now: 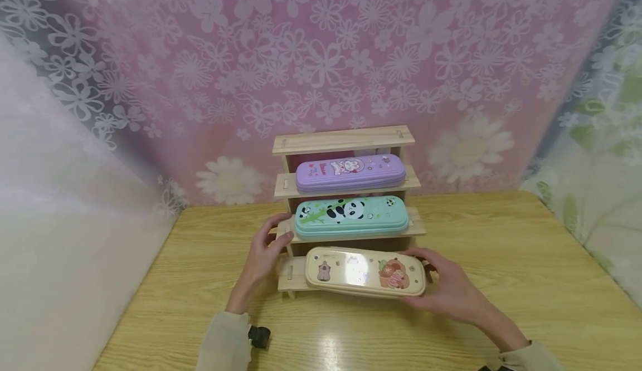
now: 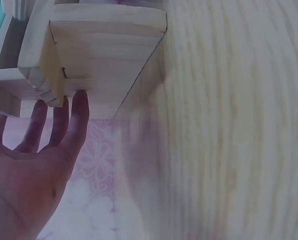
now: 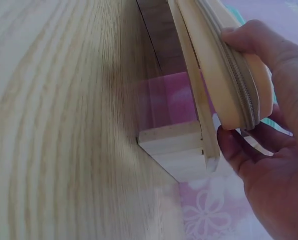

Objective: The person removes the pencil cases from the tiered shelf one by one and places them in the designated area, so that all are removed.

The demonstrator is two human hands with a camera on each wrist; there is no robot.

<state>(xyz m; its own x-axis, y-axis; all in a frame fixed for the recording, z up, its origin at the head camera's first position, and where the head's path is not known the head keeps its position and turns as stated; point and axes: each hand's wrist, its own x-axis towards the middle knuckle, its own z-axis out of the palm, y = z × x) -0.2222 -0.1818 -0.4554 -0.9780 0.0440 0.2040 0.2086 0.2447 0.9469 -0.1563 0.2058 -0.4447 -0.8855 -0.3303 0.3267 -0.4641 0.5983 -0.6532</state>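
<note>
A cream pencil case (image 1: 368, 272) with small cartoon pictures lies slightly askew on the lowest tier of a stepped wooden rack (image 1: 343, 140). My right hand (image 1: 453, 287) holds its right end, fingers at the far side and thumb at the front edge. In the right wrist view the zip of the cream case (image 3: 233, 75) runs along its side, just above the tier board. My left hand (image 1: 263, 248) grips the rack's left end, beside the mint-green panda pencil case (image 1: 351, 216). In the left wrist view the fingers (image 2: 78, 117) reach against the rack's side.
A purple pencil case (image 1: 351, 172) rests on the tier above the panda one. The rack stands on a wood-grain table (image 1: 501, 237) before a pink flowered cloth (image 1: 301, 53). White flowered sheeting (image 1: 65, 193) hangs at both sides.
</note>
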